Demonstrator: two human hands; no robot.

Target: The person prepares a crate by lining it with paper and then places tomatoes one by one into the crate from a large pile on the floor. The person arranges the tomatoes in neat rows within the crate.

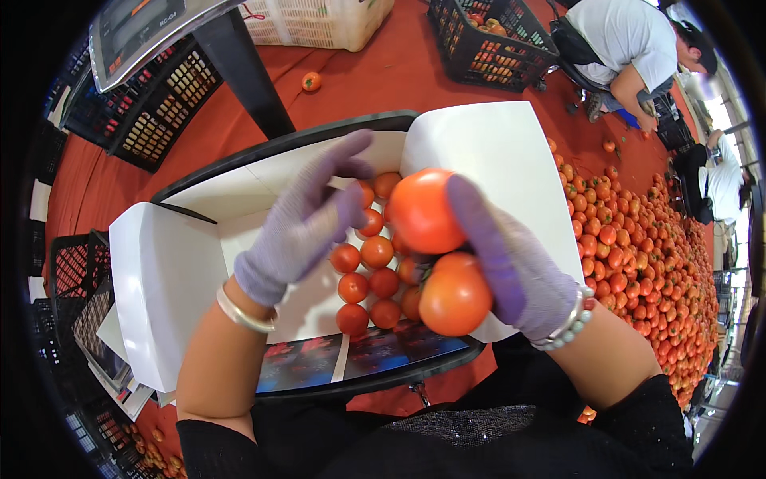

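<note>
My right hand (508, 251), in a lavender knit glove, is closed around two large tomatoes. The upper tomato (428, 209) is bright red-orange, and the lower tomato (456, 294) is paler. They are held above the right part of a white-lined box (245, 239). Rows of smaller-looking red tomatoes (377, 251) lie on the box floor, partly hidden by my right hand and its load. My left hand (305, 221), gloved the same way and blurred, hovers over the box with its fingers apart and nothing visible in it. White flaps fold outward at both ends of the box.
A large heap of tomatoes (646, 269) covers the floor at right. A digital scale (149, 30) on a dark post stands behind the box. A black crate (497, 48) and a cream crate (317, 24) stand beyond. Two people (628, 42) work at the right.
</note>
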